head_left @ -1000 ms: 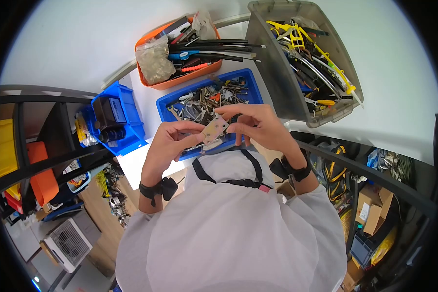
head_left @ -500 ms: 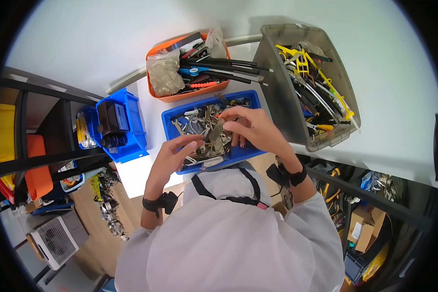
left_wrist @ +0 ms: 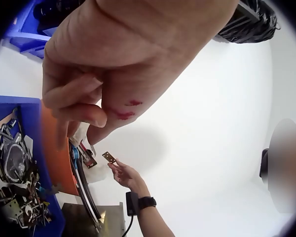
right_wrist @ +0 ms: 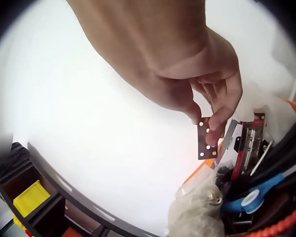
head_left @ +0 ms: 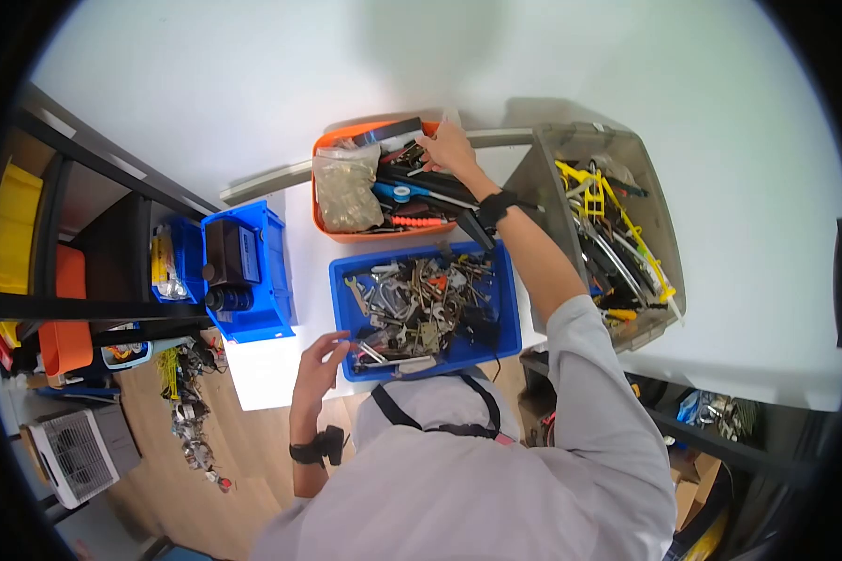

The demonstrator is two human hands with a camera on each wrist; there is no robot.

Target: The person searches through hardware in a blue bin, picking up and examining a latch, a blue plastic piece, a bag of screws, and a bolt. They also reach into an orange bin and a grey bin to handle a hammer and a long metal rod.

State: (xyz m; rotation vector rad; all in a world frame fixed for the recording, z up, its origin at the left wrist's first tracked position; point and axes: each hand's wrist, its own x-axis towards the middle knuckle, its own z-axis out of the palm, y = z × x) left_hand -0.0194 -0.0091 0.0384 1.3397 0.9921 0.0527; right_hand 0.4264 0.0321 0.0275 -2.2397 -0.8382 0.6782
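Observation:
My right hand [head_left: 447, 151] is over the back of the orange bin [head_left: 320, 220]. Its thumb and fingers pinch a small flat metal plate with holes [right_wrist: 203, 140], held on edge above the bin's contents in the right wrist view. The left wrist view also shows this perforated plate [left_wrist: 108, 157] at the fingertips. Beside the near left corner of the blue tray [head_left: 341, 280] is my left hand [head_left: 318, 374], fingers loosely bent and nothing in them. Wrenches, keys and assorted metal hardware [head_left: 421, 299] fill much of the tray.
In the orange bin lie a clear bag of small parts [head_left: 348, 192], black rods and a blue-handled tool [head_left: 402, 194]. A grey bin [head_left: 543, 178] of tools stands on the right. A blue organiser bin [head_left: 276, 271] is at the left, near a black shelf [head_left: 84, 304].
My right hand has carried the plate from above the blue tray away and up to the orange bin. My left hand has let go of the plate and drawn back to the tray's left side.

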